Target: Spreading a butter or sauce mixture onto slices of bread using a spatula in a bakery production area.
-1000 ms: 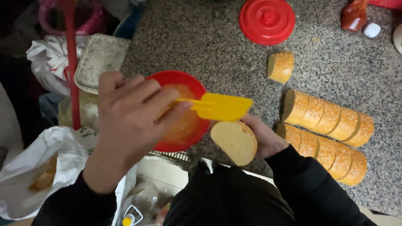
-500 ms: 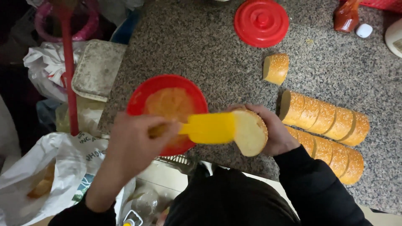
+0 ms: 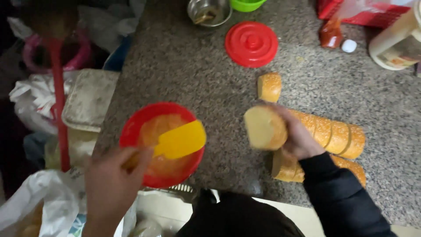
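My left hand [image 3: 115, 175] grips a yellow spatula [image 3: 179, 140] whose flat blade lies over a red bowl [image 3: 131, 127] of orange spread at the counter's near left edge. My right hand [image 3: 298, 136] holds a round bread slice [image 3: 264, 127] with its cut face turned up, a little right of the bowl and above the counter. Behind that hand, two rows of sliced buns [image 3: 340, 136] lie side by side on the granite counter [image 3: 184, 66]. One separate bun piece [image 3: 269, 86] sits just beyond them.
A red round lid [image 3: 251, 44] lies further back on the counter, with a small steel cup [image 3: 209, 11] and a green bowl [image 3: 246, 4] behind it. A sauce bottle [image 3: 330, 33], a white cap [image 3: 349, 45] and a cream jar [image 3: 397, 39] stand far right. Plastic bags [image 3: 35, 206] and a lidded tub [image 3: 87, 101] sit left, off the counter.
The spatula has drawn back from the bread slice to over the red bowl. My right hand has carried the slice slightly right, away from the bowl.
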